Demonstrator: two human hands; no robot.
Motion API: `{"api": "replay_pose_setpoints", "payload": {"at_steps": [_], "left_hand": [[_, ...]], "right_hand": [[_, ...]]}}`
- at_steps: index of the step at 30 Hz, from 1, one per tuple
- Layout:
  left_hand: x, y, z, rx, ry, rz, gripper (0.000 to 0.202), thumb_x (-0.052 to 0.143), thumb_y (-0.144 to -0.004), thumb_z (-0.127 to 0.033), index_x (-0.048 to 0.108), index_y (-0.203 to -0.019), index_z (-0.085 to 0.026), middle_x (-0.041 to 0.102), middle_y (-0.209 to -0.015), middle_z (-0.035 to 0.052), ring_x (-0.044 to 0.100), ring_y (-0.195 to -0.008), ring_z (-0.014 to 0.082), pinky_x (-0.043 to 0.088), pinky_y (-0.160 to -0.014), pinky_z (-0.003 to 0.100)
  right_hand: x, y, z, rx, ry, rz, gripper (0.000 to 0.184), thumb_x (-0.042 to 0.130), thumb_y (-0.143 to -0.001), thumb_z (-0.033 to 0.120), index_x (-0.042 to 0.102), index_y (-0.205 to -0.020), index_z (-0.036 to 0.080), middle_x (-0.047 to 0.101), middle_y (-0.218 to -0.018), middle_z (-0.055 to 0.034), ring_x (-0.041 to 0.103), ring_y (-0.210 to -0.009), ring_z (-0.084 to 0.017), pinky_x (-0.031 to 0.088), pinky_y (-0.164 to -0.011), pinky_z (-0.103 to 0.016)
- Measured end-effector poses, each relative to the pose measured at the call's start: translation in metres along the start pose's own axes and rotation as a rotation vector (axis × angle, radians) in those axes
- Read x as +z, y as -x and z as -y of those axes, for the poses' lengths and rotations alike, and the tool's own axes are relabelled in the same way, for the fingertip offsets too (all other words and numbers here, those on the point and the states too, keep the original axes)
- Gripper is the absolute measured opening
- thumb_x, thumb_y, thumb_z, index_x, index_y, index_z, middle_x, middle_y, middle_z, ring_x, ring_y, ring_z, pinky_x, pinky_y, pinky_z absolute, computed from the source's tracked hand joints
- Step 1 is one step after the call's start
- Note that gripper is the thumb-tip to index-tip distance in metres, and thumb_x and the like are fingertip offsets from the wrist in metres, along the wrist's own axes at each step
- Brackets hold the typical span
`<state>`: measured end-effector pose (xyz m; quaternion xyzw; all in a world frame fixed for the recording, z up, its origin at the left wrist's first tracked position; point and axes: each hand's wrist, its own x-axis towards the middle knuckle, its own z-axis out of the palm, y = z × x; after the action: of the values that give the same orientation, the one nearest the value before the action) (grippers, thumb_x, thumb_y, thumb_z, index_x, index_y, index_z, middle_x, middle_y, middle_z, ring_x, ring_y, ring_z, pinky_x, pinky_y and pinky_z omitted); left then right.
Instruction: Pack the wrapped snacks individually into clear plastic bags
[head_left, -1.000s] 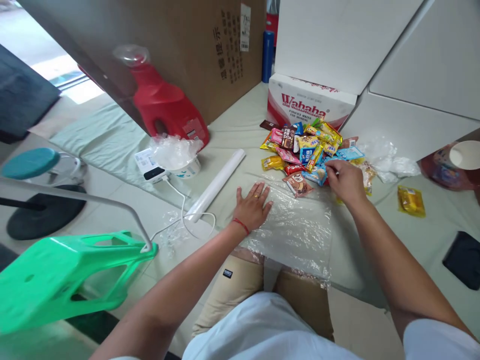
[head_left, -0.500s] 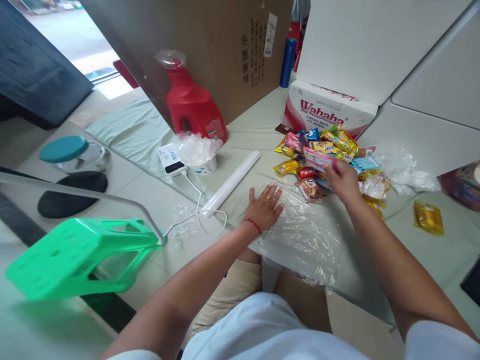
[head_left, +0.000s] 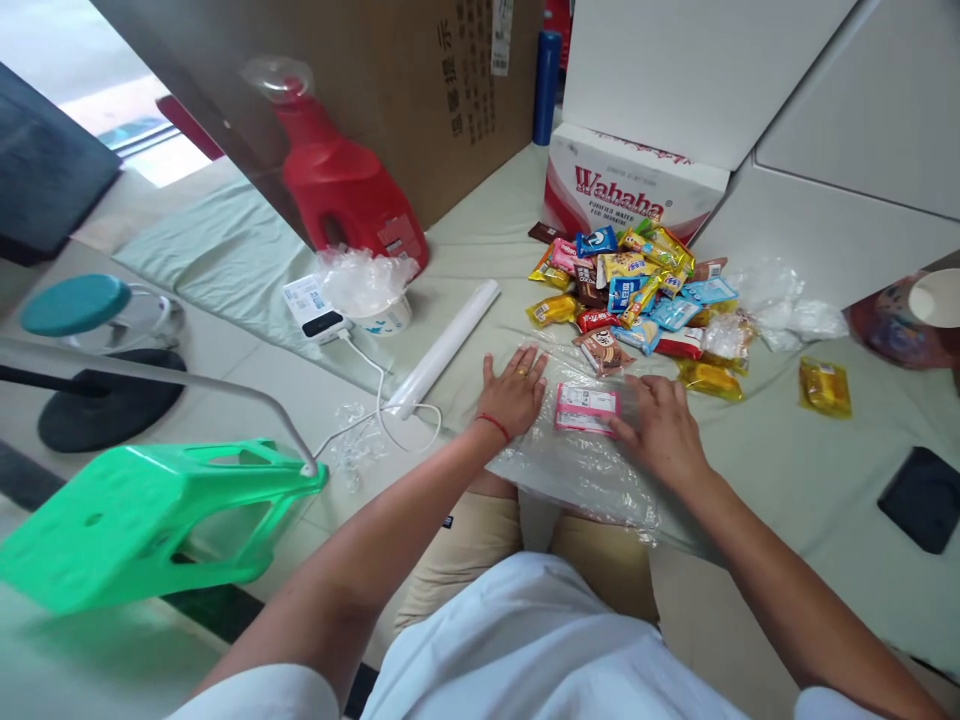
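A clear plastic sheet (head_left: 592, 490) lies spread over the front edge of the cloth-covered table. My left hand (head_left: 514, 393) rests flat on its left side with the fingers spread. On the sheet, between my hands, lies a pink and white snack packet (head_left: 587, 409). My right hand (head_left: 662, 425) is at the packet's right end, palm down and fingers apart, with the thumb touching or nearly touching it. Just beyond the sheet is a heap of wrapped snacks (head_left: 628, 290) in yellow, blue, red and brown wrappers.
A white Wahaha carton (head_left: 637, 185) stands behind the heap. Left are a white plastic roll (head_left: 444, 350), a cup with plastic film (head_left: 386, 315), a red jug (head_left: 345, 185) and a green stool (head_left: 135, 510). A yellow packet (head_left: 824, 388) and black pouch (head_left: 921, 500) lie right.
My right hand has brought the pink packet from the heap toward me, laid it on the clear sheet and loosened its fingers. My left hand stays on the sheet. The view has shifted slightly.
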<state>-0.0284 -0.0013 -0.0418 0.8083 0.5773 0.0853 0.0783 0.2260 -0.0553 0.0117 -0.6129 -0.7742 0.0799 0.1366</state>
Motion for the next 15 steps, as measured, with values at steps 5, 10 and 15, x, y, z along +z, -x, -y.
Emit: {"api": "replay_pose_setpoints", "payload": {"at_steps": [5, 10, 15], "left_hand": [[0.0, -0.001, 0.0, -0.007, 0.0, 0.011, 0.058, 0.023, -0.109, -0.037, 0.037, -0.164, -0.026, 0.031, -0.173, 0.0067, 0.03, -0.16, 0.0274, 0.01, -0.127, 0.074], [0.001, -0.001, -0.001, -0.005, 0.002, 0.001, 0.058, 0.023, -0.109, -0.038, 0.036, -0.164, -0.027, 0.031, -0.173, 0.0063, 0.03, -0.16, 0.0272, 0.008, -0.127, 0.073], [0.001, -0.001, 0.0, -0.018, 0.007, 0.004, 0.058, 0.024, -0.108, -0.038, 0.035, -0.165, -0.029, 0.032, -0.173, 0.0062, 0.028, -0.161, 0.0286, 0.01, -0.127, 0.073]], "right_hand": [[0.016, -0.018, -0.001, -0.349, 0.046, 0.233, 0.071, 0.074, -0.09, 0.043, 0.053, -0.153, 0.017, 0.056, -0.149, -0.017, 0.034, -0.147, -0.04, 0.031, -0.12, -0.057], [0.016, -0.024, -0.016, -0.267, -0.02, 0.202, 0.072, 0.078, -0.085, 0.047, 0.059, -0.147, 0.017, 0.061, -0.136, -0.0194, 0.046, -0.135, -0.04, 0.039, -0.114, -0.054], [0.008, -0.021, -0.011, -0.305, -0.155, 0.075, 0.075, 0.075, -0.087, 0.057, 0.054, -0.151, 0.024, 0.059, -0.141, -0.0161, 0.046, -0.136, -0.038, 0.037, -0.115, -0.056]]}}
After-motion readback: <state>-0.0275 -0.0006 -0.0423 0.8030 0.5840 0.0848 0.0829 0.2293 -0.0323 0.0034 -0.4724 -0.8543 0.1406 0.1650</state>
